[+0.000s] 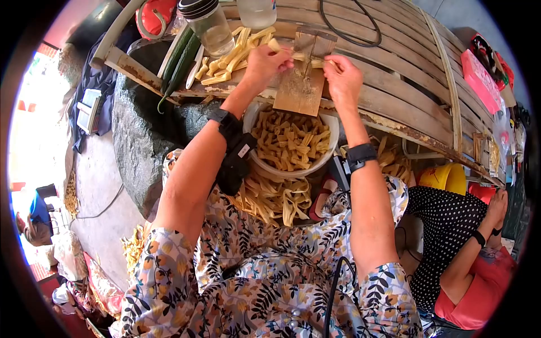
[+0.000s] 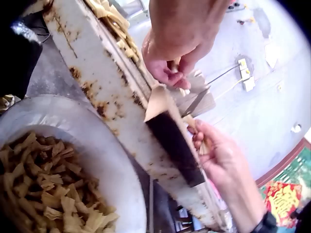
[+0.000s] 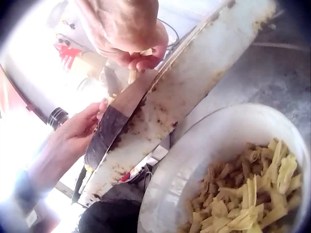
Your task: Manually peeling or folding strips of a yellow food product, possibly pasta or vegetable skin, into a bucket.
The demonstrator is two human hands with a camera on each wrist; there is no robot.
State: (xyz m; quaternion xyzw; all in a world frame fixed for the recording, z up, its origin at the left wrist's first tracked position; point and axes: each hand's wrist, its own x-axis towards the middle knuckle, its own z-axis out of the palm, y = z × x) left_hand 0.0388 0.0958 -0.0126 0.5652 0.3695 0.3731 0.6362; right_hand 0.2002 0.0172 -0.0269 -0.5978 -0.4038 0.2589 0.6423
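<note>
Both hands are at a small wooden board (image 1: pixel 298 101) with an upright blade (image 1: pixel 308 67), set on the slatted bench. The left hand (image 1: pixel 265 66) pinches one end of a pale yellow strip at the blade's left side. On the other side, the right hand (image 1: pixel 342 79) pinches the strip's other end (image 1: pixel 317 63). In the left wrist view the blade (image 2: pixel 195 103) stands between the left hand (image 2: pixel 177 48) and the right hand (image 2: pixel 221 155). Below the board, a white tub (image 3: pixel 165 194) holds many short yellow pieces (image 1: pixel 290 141).
Left of the board lie more yellow strips (image 1: pixel 228 65), a white-handled tool (image 1: pixel 195 67) and green cucumbers (image 1: pixel 183 62). Behind them stand a jar (image 1: pixel 211 34) and a clear container (image 1: pixel 256 12). A black cable (image 1: pixel 360 42) loops over the slats. Another person (image 1: pixel 473 265) sits at the right.
</note>
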